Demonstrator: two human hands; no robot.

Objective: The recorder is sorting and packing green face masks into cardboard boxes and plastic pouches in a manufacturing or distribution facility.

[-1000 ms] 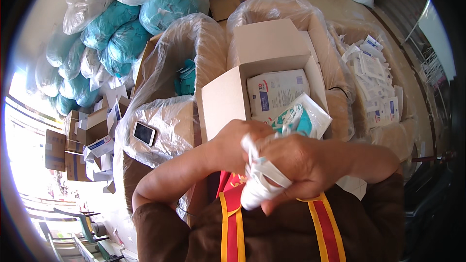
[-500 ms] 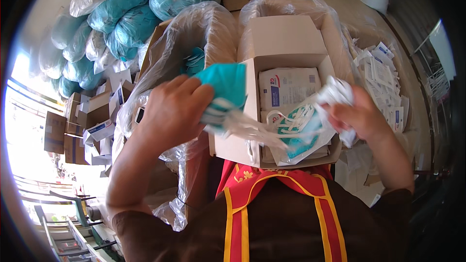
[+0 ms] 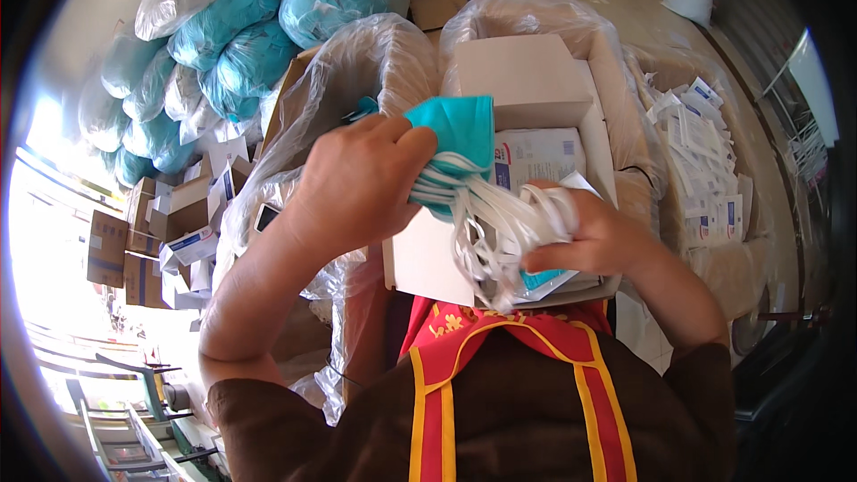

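Observation:
My left hand (image 3: 353,178) is closed around a stack of teal face masks (image 3: 460,129), raised over the left side of an open carton (image 3: 594,134). White straps (image 3: 486,223) trail from the stack across the carton. My right hand (image 3: 603,236) is closed on the far end of these straps, with its fingertips partly hidden. Inside the carton lie white printed packets (image 3: 558,152). Below my right hand, another teal mask (image 3: 546,278) shows in part in a clear-edged packet.
Plastic-lined boxes stand to the left (image 3: 393,45) and behind the carton. A lined bin of white wrappers (image 3: 701,143) is at the right. Teal-filled bags (image 3: 254,54) are piled at the far left, above several opened cardboard boxes (image 3: 152,232).
My left hand has moved right and slightly up with the masks. The crumpled white wrapper has left my right hand, which has come inward and taken hold of the straps.

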